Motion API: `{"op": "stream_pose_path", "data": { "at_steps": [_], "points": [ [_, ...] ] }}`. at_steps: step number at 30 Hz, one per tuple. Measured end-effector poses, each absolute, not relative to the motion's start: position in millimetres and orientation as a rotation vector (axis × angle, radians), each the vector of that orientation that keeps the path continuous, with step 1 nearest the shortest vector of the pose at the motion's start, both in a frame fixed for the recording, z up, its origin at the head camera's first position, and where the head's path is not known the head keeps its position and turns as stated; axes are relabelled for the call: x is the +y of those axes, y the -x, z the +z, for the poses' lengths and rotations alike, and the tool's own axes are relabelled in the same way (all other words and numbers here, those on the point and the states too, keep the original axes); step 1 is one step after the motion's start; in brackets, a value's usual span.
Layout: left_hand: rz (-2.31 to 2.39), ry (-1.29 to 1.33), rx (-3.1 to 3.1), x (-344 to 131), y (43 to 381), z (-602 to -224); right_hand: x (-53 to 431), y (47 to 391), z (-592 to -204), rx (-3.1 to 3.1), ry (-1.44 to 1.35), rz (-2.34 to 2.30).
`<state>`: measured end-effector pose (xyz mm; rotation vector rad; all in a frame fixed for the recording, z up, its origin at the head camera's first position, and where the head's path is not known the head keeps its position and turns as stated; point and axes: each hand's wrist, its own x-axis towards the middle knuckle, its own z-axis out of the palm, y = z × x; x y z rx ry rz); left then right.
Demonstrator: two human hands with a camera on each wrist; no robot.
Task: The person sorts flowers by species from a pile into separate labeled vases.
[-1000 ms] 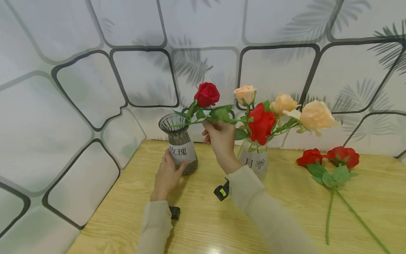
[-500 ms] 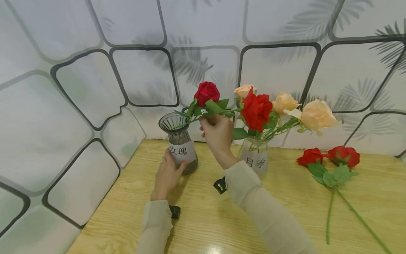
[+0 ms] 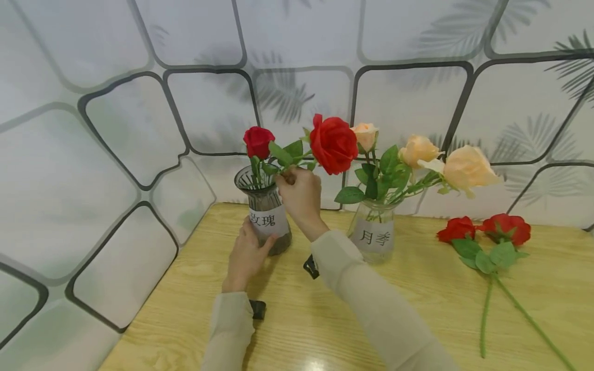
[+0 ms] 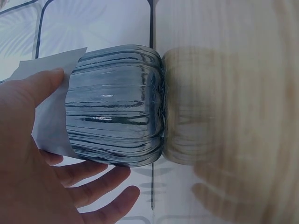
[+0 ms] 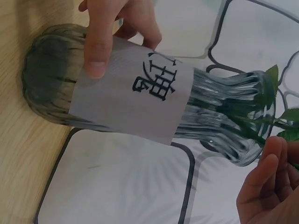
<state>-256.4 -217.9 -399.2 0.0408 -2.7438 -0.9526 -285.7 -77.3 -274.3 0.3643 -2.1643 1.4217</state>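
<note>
My left hand (image 3: 246, 257) grips the ribbed grey glass vase (image 3: 264, 202) low on its body, thumb on the white paper label (image 5: 135, 91) and fingers round the side. In the left wrist view the vase's base (image 4: 117, 107) stands on the table. A dark red rose (image 3: 258, 142) rises upright from its mouth. At the rim, my right hand (image 3: 300, 196) pinches the green stem of a bright red rose (image 3: 333, 145), whose bloom leans out to the right. The stem's lower end is hard to make out among the leaves and glass.
Right of the right hand, a clear glass vase (image 3: 371, 252) with a paper label holds several peach roses (image 3: 468, 167). Two red roses (image 3: 505, 229) lie on the wooden table (image 3: 417, 309) at the right. A patterned wall (image 3: 301, 103) closes off the back.
My right hand has moved left and slightly down to the grey vase's rim. The bright red rose came left and up with it; the dark red rose swung left and upright. The left hand stayed put.
</note>
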Motion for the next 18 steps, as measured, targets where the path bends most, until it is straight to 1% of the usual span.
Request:
{"op": "stream_pose_path", "data": {
  "at_steps": [10, 18],
  "points": [
    [-0.935, -0.046, -2.73, -215.0, 256.7, -399.9, -67.9, 309.5, -269.3, -2.309, -0.308, 1.422],
    [-0.924, -0.041, -2.733, -215.5, 256.8, -399.5, -62.5, 318.6, -263.3, -2.149, -0.296, 1.463]
  ]
}}
